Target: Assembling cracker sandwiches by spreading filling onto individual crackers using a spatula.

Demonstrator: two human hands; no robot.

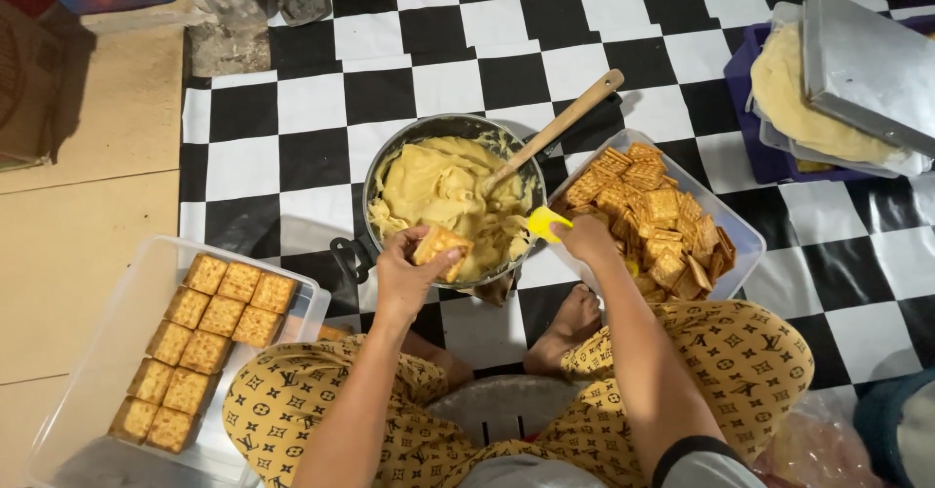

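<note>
My left hand [404, 276] holds a square cracker [440, 245] over the near rim of a dark pan [390, 152] filled with pale yellow cream [438, 191]. My right hand [587, 240] grips a small yellow spatula [542, 223], its blade just right of the cracker at the pan's edge. A wooden spoon [560, 128] rests in the cream, handle pointing up to the right. To the right of the pan sits a clear tub [745, 240] heaped with loose crackers [653, 220].
A clear plastic container [117, 332] at the lower left holds crackers [200, 347] laid in neat rows. A purple bin [755, 108] with dough and a metal tray [867, 64] stands at the upper right. Everything sits on a black-and-white checked mat [312, 98]. My crossed legs and bare feet lie below the pan.
</note>
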